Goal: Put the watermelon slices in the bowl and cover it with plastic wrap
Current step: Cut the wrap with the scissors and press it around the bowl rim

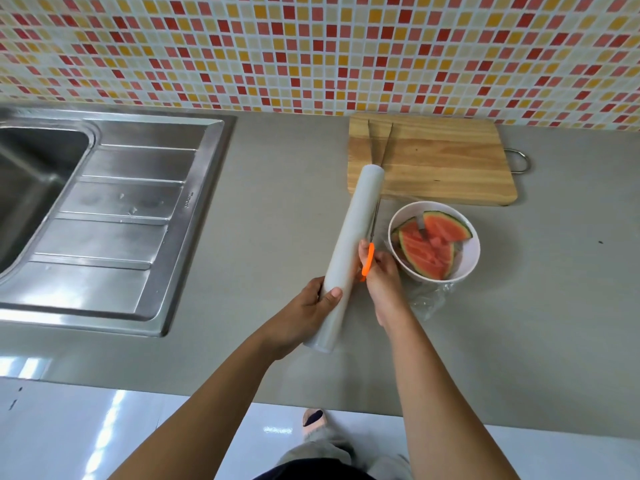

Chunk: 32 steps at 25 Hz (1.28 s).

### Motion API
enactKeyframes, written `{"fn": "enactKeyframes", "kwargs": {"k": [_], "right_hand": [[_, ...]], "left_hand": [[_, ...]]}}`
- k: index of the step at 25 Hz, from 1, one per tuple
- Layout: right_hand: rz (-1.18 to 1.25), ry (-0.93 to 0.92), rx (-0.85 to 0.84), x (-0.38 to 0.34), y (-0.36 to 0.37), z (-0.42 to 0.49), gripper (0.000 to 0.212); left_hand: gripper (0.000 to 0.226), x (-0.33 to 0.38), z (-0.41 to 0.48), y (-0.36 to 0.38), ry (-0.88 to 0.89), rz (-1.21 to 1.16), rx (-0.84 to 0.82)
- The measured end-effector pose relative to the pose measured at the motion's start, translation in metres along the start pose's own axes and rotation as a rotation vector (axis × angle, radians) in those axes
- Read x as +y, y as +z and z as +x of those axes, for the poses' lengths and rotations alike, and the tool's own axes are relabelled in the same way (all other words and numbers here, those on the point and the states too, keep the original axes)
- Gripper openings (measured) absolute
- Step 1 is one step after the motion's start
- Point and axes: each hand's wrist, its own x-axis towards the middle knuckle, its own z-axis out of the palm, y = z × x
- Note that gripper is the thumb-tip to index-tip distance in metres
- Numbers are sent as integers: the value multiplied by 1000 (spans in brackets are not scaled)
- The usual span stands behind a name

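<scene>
Gripping one roll of plastic wrap near its lower end, our left hand curls thumb and fingers round it above the grey counter. Our right hand holds one pair of orange-handled scissors against the roll's right side. Just beside sits one white bowl holding at least two watermelon slices, with loose film bunched at its near rim. Behind lies one wooden cutting board bearing one pair of tongs, partly hidden by the roll's far end. One steel sink lies left.
</scene>
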Motion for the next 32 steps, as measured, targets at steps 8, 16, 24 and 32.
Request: {"fn": "enactKeyframes", "kwargs": {"k": [8,16,24,32], "right_hand": [[-9,-17,3,-9,10,11,40],[-6,-20,5,-24,26,31,43],[-73,-25,34,-30,39,44,44],[-410,-1,-29,-42,62,31,35]], "left_hand": [[45,-11,-8,-11,-5,33,1],[41,-14,-16,-29,-6,49,7],[46,-17,-21,-50,-16,110,9],[25,-31,-30,-73,-37,106,255]]}}
